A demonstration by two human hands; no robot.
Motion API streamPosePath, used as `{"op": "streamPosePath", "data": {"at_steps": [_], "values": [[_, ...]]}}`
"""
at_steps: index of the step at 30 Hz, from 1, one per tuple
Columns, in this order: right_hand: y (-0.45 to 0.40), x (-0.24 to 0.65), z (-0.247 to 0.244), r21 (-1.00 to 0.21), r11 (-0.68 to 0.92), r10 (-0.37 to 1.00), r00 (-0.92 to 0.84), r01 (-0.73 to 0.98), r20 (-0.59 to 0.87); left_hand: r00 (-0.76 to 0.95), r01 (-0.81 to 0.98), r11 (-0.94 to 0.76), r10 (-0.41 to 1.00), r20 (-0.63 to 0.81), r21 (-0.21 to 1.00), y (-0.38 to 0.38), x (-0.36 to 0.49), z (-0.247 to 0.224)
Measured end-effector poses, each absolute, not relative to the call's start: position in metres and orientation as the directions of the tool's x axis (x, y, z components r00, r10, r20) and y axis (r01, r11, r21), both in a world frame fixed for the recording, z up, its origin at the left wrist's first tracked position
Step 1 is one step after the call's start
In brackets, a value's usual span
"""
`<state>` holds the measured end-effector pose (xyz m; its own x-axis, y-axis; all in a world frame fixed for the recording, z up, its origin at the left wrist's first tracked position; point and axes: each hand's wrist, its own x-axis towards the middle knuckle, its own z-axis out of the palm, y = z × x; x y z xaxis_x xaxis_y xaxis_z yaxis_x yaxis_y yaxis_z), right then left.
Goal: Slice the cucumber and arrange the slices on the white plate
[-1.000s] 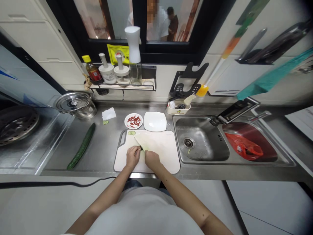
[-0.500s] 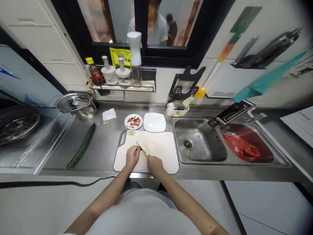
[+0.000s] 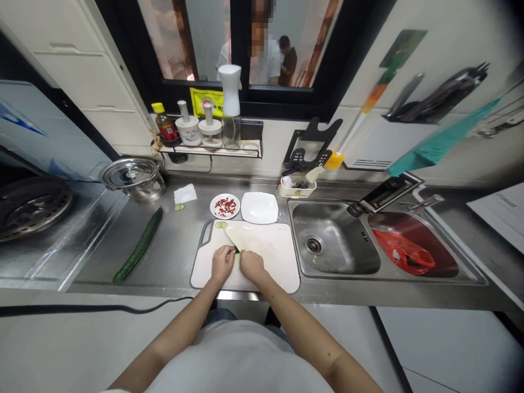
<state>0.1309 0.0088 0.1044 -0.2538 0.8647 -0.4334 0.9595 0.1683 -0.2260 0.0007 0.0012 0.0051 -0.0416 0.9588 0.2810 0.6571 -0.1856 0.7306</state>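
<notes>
**L hand (image 3: 223, 263) & R hand (image 3: 251, 266) close together, mid-board!**

Here we are at the steel counter (image 3: 176, 251), and it's tight work: R hand is clenched in a fist round the handle end of a kitchen knife w/ a pale, pointed metal blade (image 3: 231, 238). Handle itself is hidden in the fist. Blade slants up & left, tip twd the far-left part of the board.

L hand, fingers bunched, has its tips on a small dark-green piece (image 3: 236, 249) — held right btwn the two hands, just beside the blade, approx mid-board. Too small to say exactly what cut it is.

Under it all, a white rectangular cutting board w/ grey edge (image 3: 278, 256) & a grey loop handle at its left end. Far-left corner of the board: thin pale-green round slices (image 3: 221, 225), overlapping in a row.

Just beyond the board: a small round white plate (image 3: 212, 207) w/ chopped red bits (image 3: 226, 206), & next to it a squarish white plate (image 3: 259, 208).

Out left, well apart from the hands — a long, whole dark-green cucumber (image 3: 138, 245), lying at a slant. Over right, a red plastic bag (image 3: 405, 256) sits in the sink's right basin.
</notes>
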Motion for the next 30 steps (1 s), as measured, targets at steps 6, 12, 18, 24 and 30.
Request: {"op": "streamPosePath", "data": {"at_steps": [6,12,18,24,30], "values": [[-0.001,0.136,0.109,-0.191,0.143,0.86,-0.217,0.971,-0.461,-0.038,0.651,-0.184,0.961,0.274,0.737,0.001,0.001,0.004],[-0.027,0.156,0.108,-0.156,0.109,0.862,-0.171,0.982,-0.476,-0.045,0.652,-0.189,0.957,0.286,0.734,0.001,0.002,0.002],[-0.024,0.155,0.106,-0.154,0.11,0.864,-0.171,0.982,-0.473,-0.053,0.648,-0.178,0.96,0.277,0.741,0.001,0.003,0.004],[-0.001,0.138,0.111,-0.181,0.12,0.861,-0.193,0.976,-0.471,-0.054,0.649,-0.168,0.963,0.265,0.742,0.002,0.002,0.003],[0.002,0.134,0.112,-0.194,0.126,0.871,-0.202,0.973,-0.448,-0.053,0.652,-0.176,0.96,0.276,0.738,0.003,0.001,0.002]]}}
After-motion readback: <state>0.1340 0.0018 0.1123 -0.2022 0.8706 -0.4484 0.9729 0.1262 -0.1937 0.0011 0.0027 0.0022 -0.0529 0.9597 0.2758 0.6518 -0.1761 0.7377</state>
